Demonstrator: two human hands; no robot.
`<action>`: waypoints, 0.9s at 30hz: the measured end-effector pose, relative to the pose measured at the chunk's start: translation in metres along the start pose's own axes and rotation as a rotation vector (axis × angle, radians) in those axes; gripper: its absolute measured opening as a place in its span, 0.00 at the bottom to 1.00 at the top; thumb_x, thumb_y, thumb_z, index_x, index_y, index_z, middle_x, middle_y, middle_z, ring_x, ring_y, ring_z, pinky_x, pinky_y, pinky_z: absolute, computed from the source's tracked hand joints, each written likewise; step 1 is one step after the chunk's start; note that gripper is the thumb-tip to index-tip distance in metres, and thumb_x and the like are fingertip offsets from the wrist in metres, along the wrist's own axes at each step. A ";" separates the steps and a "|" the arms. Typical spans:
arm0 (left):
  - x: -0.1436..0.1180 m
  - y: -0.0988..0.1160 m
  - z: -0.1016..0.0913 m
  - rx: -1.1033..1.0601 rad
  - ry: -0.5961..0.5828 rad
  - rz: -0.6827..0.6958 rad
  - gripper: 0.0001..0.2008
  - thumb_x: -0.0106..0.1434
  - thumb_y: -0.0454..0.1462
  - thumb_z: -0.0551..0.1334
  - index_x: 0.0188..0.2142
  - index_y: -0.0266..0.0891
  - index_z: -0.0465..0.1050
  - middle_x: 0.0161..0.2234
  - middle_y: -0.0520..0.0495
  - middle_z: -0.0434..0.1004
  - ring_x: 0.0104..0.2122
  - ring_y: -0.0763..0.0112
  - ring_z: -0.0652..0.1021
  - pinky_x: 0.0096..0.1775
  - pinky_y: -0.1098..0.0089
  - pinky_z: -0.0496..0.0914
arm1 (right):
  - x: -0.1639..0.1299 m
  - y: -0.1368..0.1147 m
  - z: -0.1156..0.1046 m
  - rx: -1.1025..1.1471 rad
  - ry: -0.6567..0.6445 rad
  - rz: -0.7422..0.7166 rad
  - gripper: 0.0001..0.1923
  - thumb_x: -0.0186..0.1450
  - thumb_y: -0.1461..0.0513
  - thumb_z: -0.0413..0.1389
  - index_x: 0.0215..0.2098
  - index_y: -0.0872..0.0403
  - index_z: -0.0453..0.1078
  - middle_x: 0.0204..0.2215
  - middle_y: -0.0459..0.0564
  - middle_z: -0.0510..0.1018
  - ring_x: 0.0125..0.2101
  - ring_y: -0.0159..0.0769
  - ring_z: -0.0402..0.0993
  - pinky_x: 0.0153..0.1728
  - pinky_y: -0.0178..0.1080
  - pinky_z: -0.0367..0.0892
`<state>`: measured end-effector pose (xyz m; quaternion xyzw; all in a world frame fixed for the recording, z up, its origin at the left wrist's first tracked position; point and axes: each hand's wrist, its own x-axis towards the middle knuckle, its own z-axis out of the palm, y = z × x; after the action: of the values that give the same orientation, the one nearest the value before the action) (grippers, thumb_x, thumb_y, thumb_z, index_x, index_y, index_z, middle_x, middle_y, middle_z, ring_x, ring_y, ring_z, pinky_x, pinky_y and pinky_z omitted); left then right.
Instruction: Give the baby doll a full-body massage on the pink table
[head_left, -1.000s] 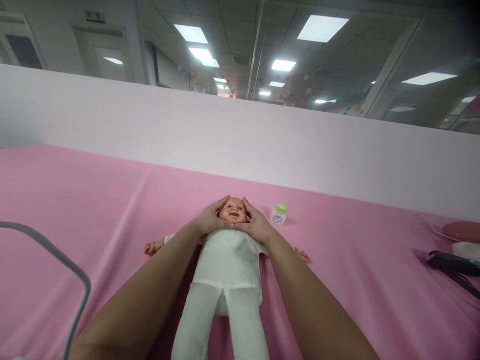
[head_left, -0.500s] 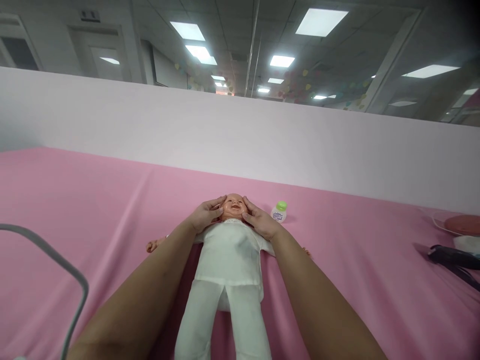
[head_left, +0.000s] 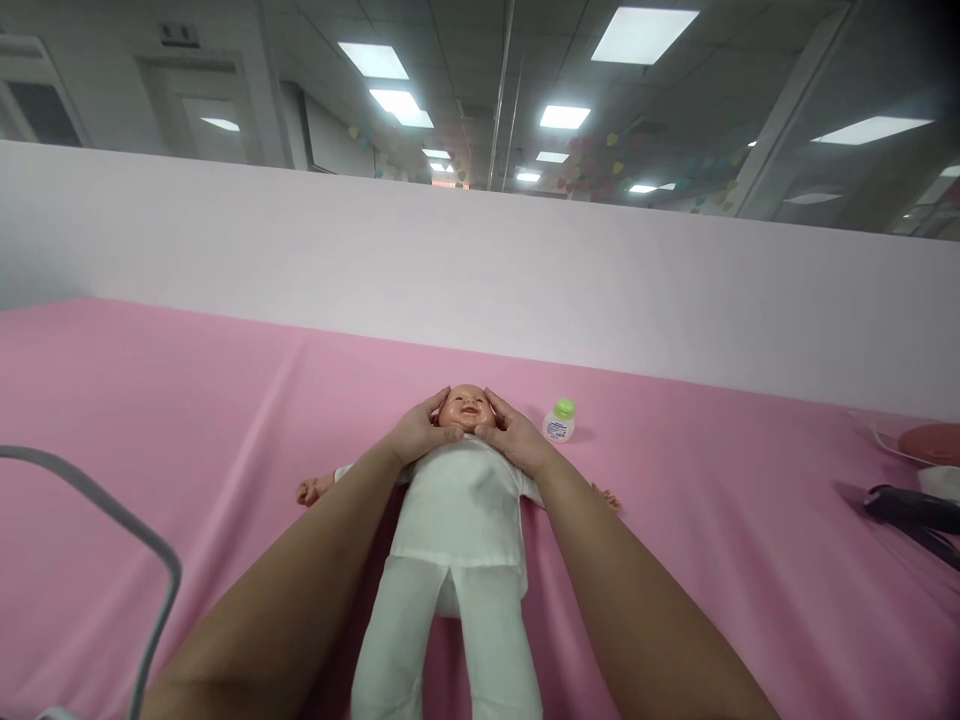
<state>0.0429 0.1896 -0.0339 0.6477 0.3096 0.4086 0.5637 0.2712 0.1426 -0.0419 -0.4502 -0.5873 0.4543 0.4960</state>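
A baby doll (head_left: 461,510) in a white top and trousers lies on its back, face up, arms spread out to the sides. Around the left side of the picture of its head curves my left hand (head_left: 421,432), fingers along the side and thumb at the chin and collar. My right hand (head_left: 519,438) cups the opposite side the same way, its thumb also below the chin. The two thumbs nearly meet at the doll's neck. Just right of my right hand stands a small clear bottle (head_left: 559,424) with a green cap and a printed label.
Pink sheeting (head_left: 712,520) covers the surface, with a white wall (head_left: 480,270) behind it. At the right edge lie a black-handled object (head_left: 911,508) and a reddish oval thing (head_left: 934,443). A grey curved tube (head_left: 112,505) rises at the left.
Both thumbs have slid down from the doll's cheeks to below its chin, at the collar. The fingers stay along the sides of the head.
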 end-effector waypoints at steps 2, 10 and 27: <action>0.001 -0.001 0.002 0.052 0.007 0.021 0.58 0.43 0.46 0.82 0.70 0.39 0.62 0.61 0.33 0.76 0.60 0.41 0.75 0.59 0.50 0.70 | 0.001 -0.001 0.006 -0.022 0.068 -0.010 0.55 0.52 0.53 0.75 0.72 0.45 0.57 0.68 0.53 0.67 0.65 0.50 0.67 0.67 0.52 0.62; 0.004 -0.004 0.005 0.181 0.095 -0.002 0.56 0.44 0.46 0.82 0.70 0.41 0.62 0.62 0.34 0.74 0.60 0.43 0.75 0.59 0.51 0.71 | 0.003 0.001 0.008 -0.042 0.089 -0.032 0.52 0.51 0.55 0.76 0.69 0.45 0.61 0.65 0.53 0.71 0.62 0.50 0.70 0.63 0.53 0.67; 0.005 -0.014 -0.013 -0.237 0.052 -0.176 0.38 0.55 0.52 0.76 0.63 0.49 0.73 0.61 0.40 0.77 0.56 0.50 0.80 0.54 0.55 0.74 | 0.003 0.012 -0.017 0.283 -0.133 0.073 0.35 0.62 0.52 0.69 0.65 0.39 0.68 0.69 0.45 0.67 0.65 0.45 0.68 0.68 0.53 0.60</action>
<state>0.0347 0.2031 -0.0464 0.5361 0.3293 0.4079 0.6617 0.2890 0.1489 -0.0520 -0.3658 -0.5322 0.5790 0.4977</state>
